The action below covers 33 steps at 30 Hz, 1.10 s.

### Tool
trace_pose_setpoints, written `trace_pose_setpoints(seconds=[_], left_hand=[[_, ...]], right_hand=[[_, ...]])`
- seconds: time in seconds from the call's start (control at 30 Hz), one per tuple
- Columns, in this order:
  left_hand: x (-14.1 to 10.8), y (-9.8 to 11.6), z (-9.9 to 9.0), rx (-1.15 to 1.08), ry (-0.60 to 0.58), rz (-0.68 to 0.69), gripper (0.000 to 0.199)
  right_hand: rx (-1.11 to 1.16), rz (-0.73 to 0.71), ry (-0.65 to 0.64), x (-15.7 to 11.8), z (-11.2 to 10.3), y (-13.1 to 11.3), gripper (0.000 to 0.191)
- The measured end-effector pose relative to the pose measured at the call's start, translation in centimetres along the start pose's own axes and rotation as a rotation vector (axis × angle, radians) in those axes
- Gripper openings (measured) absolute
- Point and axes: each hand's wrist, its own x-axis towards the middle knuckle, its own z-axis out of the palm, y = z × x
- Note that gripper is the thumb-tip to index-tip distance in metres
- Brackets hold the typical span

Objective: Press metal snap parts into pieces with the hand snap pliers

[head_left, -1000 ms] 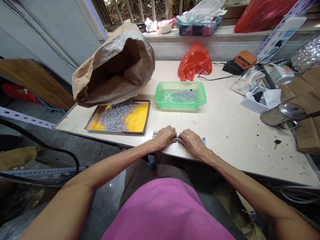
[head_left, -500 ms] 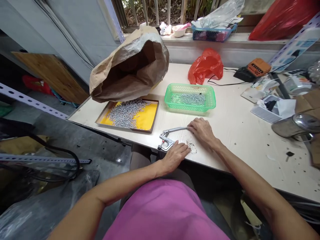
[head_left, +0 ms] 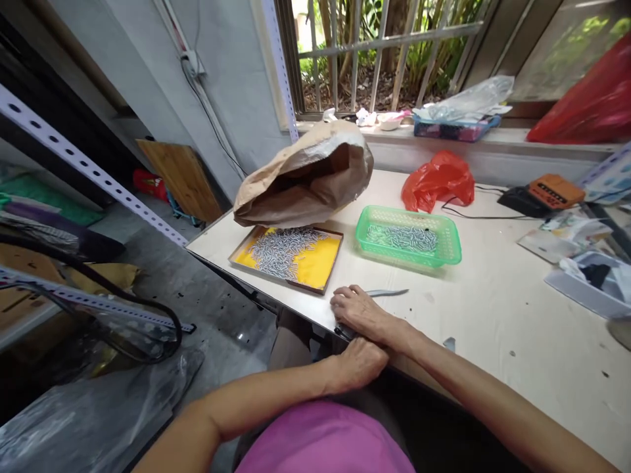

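Note:
A grey metal lever tool (head_left: 387, 292) lies at the table's front edge, its long handle pointing right and most of its body covered by my hands. My right hand (head_left: 362, 312) is over the tool's head, fingers bent down and drawn together; whatever is at the fingertips is hidden. Just below it, my left hand (head_left: 362, 362) is closed at the table edge, against the right wrist, and its contents do not show. Left of the hands is a shallow tray (head_left: 323, 289) with a yellow lining and a heap of small metal pins (head_left: 279, 253).
A green plastic basket (head_left: 409, 258) holding more small metal pieces stands behind the hands. A brown paper bag (head_left: 305, 177) leans open over the tray's back. Farther back are a red plastic bag (head_left: 438, 180) and an orange-and-black charger (head_left: 555, 190) with a cord.
My right hand has left the lever handle's end and moved left onto the tool's head. My left hand has gone from lying flat to closed. The view has tilted up and left.

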Motion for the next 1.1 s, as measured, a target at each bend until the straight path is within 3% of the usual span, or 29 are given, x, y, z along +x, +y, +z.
trace_pose_setpoints(seconds=[0.1,0.2,0.3,0.37,0.43,0.53,0.67,0.8,0.93,1.03,1.1], left_hand=[[0.0,0.1,-0.6,0.04,0.026,0.054,0.022],[0.1,-1.1,-3.0,0.029,0.179,0.105,0.027],[-0.1,-4.8,-7.6,0.143,0.352,-0.139,0.021],[-0.5,-8.2,-11.1,0.256,0.391,-0.426,0.02],[-0.9,-11.5,-13.9,0.306,0.342,-0.655,0.021],[-1.6,-15.2,-16.0,0.335,0.309,-0.725,0.023],[-2.3,-17.5,-15.5,0.443,0.153,-0.744,0.026],[-2.1,-18.8,-15.3,0.439,0.156,-0.679,0.026],[-0.9,-17.6,-16.5,0.319,0.181,-0.663,0.021],[0.0,-13.9,-16.5,0.106,0.254,-0.658,0.012],[0.3,-10.9,-15.5,-0.133,0.228,-0.685,0.01]], right_hand=[[0.218,0.045,0.204,0.4,-1.0,0.1,0.019],[0.313,0.203,0.567,-0.5,-4.5,2.0,0.023],[0.14,0.459,0.819,-2.4,-8.5,6.2,0.025],[-0.044,0.586,0.844,-3.8,-10.1,8.8,0.028],[-0.123,0.676,0.814,-5.2,-10.2,9.9,0.033],[0.049,0.641,0.676,-6.6,-7.6,7.7,0.031],[0.357,0.558,0.405,-8.0,-2.0,1.5,0.026],[0.339,0.615,0.262,-9.2,1.1,-2.2,0.022],[0.227,0.715,0.2,-9.6,1.1,-2.3,0.02],[0.156,0.732,0.117,-9.6,0.6,-2.1,0.019],[0.126,0.724,0.075,-9.6,0.5,-2.0,0.02]])
